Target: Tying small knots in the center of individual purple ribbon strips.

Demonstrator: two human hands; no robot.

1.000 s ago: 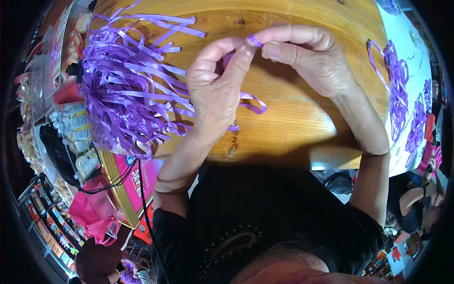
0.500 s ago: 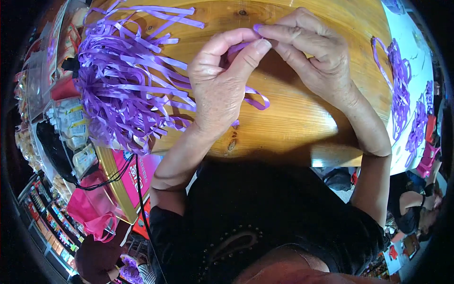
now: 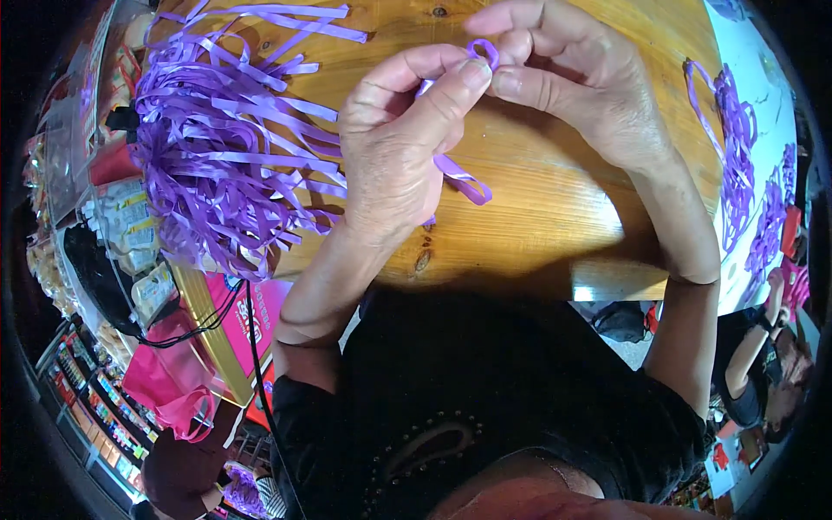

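My left hand point(image 3: 394, 147) is closed over the wooden table, its thumb and index finger pinching a narrow purple satin ribbon point(image 3: 483, 50). A small loop of the ribbon stands up from the fingertips, and a longer looped tail point(image 3: 468, 182) hangs out below the palm. Close on the loop's right side is my right hand point(image 3: 581, 78), fingers apart and thumb tip beside the left thumb. Whether its index fingertip touches the loop is hard to see. Left of my left hand lies a big heap of cut purple ribbons point(image 3: 225, 156), their loose ends pointing toward me and rightward.
A white table point(image 3: 754, 87) adjoins on the right, with more bundles of purple ribbon point(image 3: 735, 165). Packaged goods point(image 3: 130, 225) and a pink bag point(image 3: 173, 373) crowd the left side. A black cord point(image 3: 256, 347) hangs there. Other people sit at lower left and lower right.
My right hand has opened its fingers and shifted slightly right. The ribbon now shows as a small upright loop at my left fingertips. At far right, another person's arm has lifted.
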